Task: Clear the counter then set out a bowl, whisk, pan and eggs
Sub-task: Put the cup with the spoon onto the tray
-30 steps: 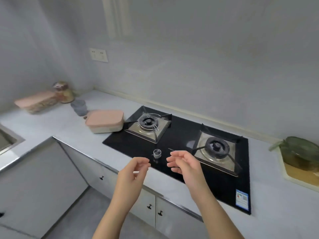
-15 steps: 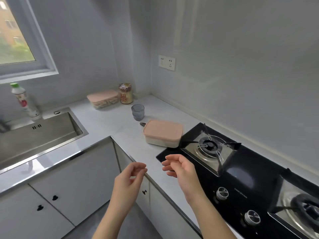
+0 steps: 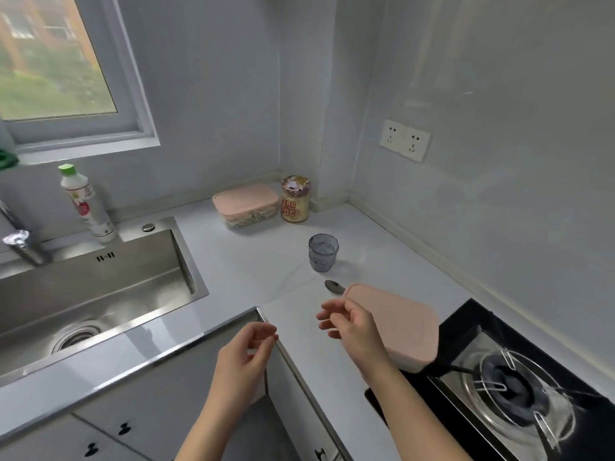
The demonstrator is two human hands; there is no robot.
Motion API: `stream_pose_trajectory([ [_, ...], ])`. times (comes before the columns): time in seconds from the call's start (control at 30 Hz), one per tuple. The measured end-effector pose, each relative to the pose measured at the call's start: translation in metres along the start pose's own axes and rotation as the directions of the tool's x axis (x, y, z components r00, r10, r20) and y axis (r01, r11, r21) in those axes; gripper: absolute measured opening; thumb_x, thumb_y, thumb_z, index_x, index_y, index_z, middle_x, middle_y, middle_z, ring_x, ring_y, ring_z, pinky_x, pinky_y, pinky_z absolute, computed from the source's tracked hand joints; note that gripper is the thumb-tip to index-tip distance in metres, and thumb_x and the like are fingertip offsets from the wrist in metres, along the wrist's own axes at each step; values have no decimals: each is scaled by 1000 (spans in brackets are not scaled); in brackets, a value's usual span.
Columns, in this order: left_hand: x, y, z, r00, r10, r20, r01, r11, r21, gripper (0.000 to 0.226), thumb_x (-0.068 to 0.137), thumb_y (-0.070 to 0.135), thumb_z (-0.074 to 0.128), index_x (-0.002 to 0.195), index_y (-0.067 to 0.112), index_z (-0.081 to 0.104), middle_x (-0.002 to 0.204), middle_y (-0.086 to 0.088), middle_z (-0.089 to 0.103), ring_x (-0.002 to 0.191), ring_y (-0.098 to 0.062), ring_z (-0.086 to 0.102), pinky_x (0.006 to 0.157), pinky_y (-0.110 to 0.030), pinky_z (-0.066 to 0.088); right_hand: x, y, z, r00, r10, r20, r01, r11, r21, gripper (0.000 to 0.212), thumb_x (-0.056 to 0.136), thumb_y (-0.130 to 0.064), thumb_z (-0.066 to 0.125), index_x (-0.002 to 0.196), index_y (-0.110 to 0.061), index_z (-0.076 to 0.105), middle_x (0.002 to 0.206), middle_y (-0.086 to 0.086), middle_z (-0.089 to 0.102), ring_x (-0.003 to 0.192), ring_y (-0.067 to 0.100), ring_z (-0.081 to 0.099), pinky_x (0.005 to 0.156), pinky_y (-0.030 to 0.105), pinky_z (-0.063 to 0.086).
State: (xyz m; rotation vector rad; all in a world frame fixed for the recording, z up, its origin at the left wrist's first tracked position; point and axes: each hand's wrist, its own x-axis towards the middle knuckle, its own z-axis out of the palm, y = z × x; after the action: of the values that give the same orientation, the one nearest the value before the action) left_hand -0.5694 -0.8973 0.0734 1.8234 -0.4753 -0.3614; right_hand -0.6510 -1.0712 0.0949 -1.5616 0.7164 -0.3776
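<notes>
Nothing is held; the left hand (image 3: 246, 356) and right hand (image 3: 354, 329) are poised, loosely curled, near the pink-lidded container (image 3: 409, 322), likely for clearing it.

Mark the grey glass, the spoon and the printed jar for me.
grey glass (image 3: 322, 258): head view, on its side wall.
spoon (image 3: 333, 287): head view, on its bowl.
printed jar (image 3: 295, 205): head view, on its lettered side.

Brushed steel sink (image 3: 100, 287) – glossy white counter (image 3: 253, 271), clear glass cup (image 3: 322, 252), matt pink plastic box (image 3: 404, 324)
</notes>
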Motion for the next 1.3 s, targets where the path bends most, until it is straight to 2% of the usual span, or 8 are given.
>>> stream_pose_trajectory([
  [0.37, 187, -42, -53, 985, 15, 175, -25, 998, 57, 19, 90, 9, 61, 92, 27, 65, 88, 11, 72, 86, -1, 65, 72, -17, 47, 141, -7, 66, 984, 97, -151, -113, 988, -105, 24, 93, 0, 44, 93, -17, 61, 91, 0, 70, 74, 9, 63, 71, 23, 46],
  [0.53, 252, -47, -70, 980, 49, 195, -65, 995, 78, 18, 90, 8, 61, 92, 25, 66, 89, 10, 72, 85, 0, 65, 68, -11, 46, 189, -17, 98, 984, 75, -161, -98, 985, -141, 25, 91, 4, 44, 97, -12, 62, 91, 2, 68, 76, 12, 62, 63, 10, 45],
  [0.63, 273, -52, -68, 975, 59, 213, -80, 992, 93, 15, 89, 8, 63, 93, 22, 67, 89, 10, 71, 85, 5, 62, 68, -7, 45, 204, -14, 102, 985, 51, -166, -91, 966, -241, 25, 89, 2, 49, 93, -18, 62, 91, -2, 68, 81, 8, 63, 74, 15, 47],
  [0.7, 282, -59, -62, 967, 55, 250, -85, 990, 114, 15, 88, 8, 64, 93, 22, 66, 90, 10, 70, 85, 7, 60, 68, -6, 45, 209, -4, 92, 978, 35, -206, -119, 905, -409, 22, 87, -5, 54, 88, -26, 61, 88, -9, 67, 81, 4, 62, 77, 19, 48],
  [0.83, 296, -70, -32, 915, 17, 402, -96, 979, 179, 20, 87, 14, 63, 94, 33, 61, 96, 13, 67, 87, 4, 62, 68, -11, 46, 214, 19, 50, 942, 47, -333, -269, 700, -662, 15, 80, -12, 57, 83, -27, 57, 79, -11, 60, 80, 17, 59, 78, 31, 46],
  [1.0, 318, -74, 27, 851, 10, 525, -127, 974, 188, 51, 80, 22, 71, 123, 34, 46, 115, 13, 56, 105, -4, 55, 84, -24, 45, 234, 31, -2, 939, 93, -331, -341, 389, -856, 21, 86, -17, 53, 104, -23, 60, 107, -8, 61, 103, 18, 58, 87, 31, 36],
  [1.13, 335, -74, 78, 827, 14, 563, -131, 977, 169, 81, 78, 25, 76, 143, 27, 29, 134, 5, 45, 119, -10, 47, 93, -25, 41, 260, 35, -49, 928, 171, -330, -370, 335, -866, 30, 87, -9, 48, 110, -23, 61, 116, -4, 62, 108, 18, 57, 92, 31, 39],
  [1.3, 346, -73, 125, 860, 16, 510, -84, 990, 110, 101, 70, 27, 83, 149, 23, 20, 144, 5, 40, 130, -11, 42, 96, -22, 35, 278, 44, -89, 894, 400, -200, -328, 282, -902, 35, 86, -6, 51, 114, -25, 62, 117, -4, 58, 106, 18, 56, 88, 26, 44],
])
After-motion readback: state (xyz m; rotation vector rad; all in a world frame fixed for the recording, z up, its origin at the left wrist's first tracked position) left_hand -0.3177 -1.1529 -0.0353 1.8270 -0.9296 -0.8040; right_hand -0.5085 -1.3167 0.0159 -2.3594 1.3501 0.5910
